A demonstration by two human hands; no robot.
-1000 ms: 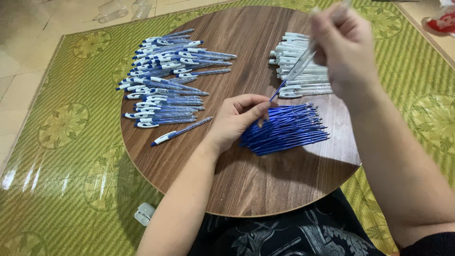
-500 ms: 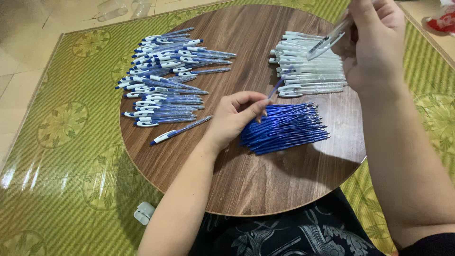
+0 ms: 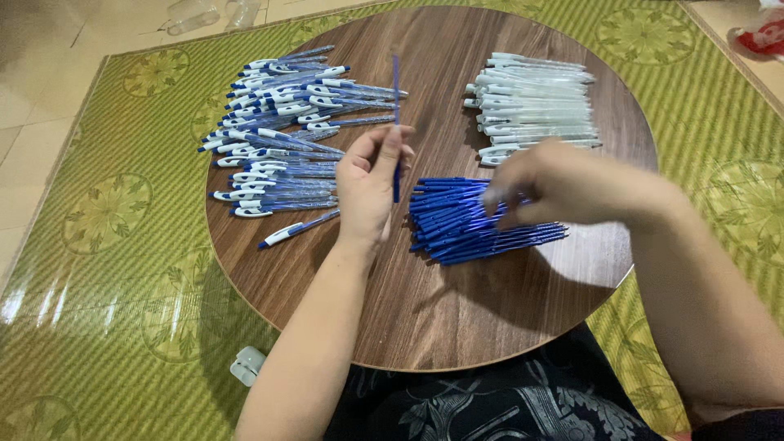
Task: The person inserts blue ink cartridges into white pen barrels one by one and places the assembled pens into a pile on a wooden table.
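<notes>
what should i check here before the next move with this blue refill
1. Blue refill gripped by the left hand: ok, upright between the fingers.
2. Right hand holding something: cannot tell, blurred, over the refill pile.
3. Clear barrels present: ok, stacked at the far right of the table.
4. Finished pens kept apart: ok, piled on the left.
5. Stray pen: not ok, lies outside its pile.

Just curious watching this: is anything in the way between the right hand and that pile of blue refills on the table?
Nothing visible is. The right hand hovers, blurred, directly over the blue refill pile, with only air between. The left hand holds one blue refill upright off to the side, clear of that path.
</notes>
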